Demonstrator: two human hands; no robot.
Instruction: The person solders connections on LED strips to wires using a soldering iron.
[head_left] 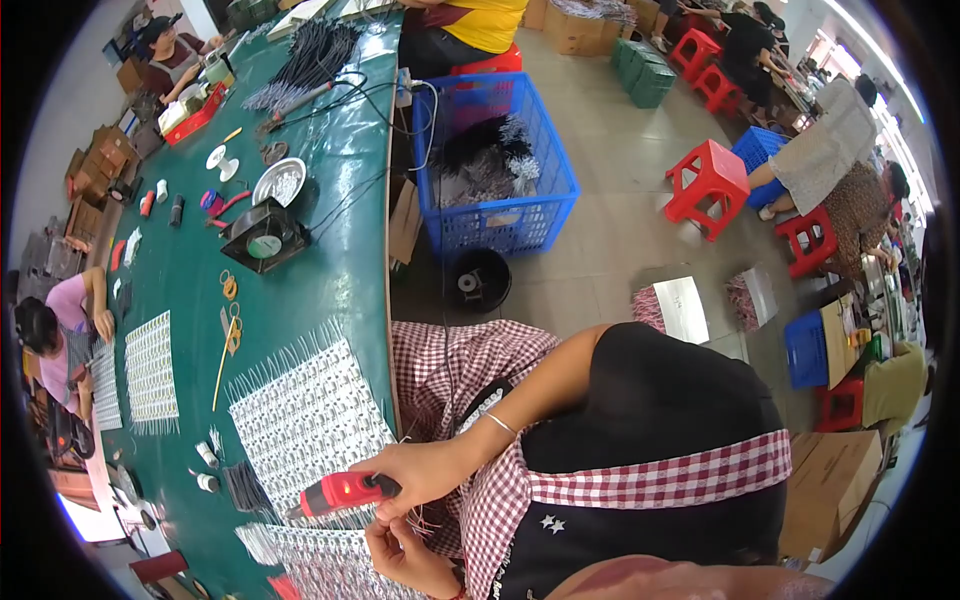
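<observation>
The red-and-black handheld tool (pixel 335 493) is over the near edge of a white gridded panel (pixel 305 410), wrapped in the right hand's (pixel 425 472) closed fingers; the left hand (pixel 412 562) curls beside (its hold cannot be told).

At seven o'clock, the right hand (pixel 428 470) grips a red-and-black handheld tool (pixel 345 492) near the left hand (pixel 412 562); a blue plastic crate (pixel 505 238) stands at twelve.

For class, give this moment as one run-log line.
right hand: holds red tool | left hand: close by, fingers curled, grip unclear | white panels: on green table
</observation>
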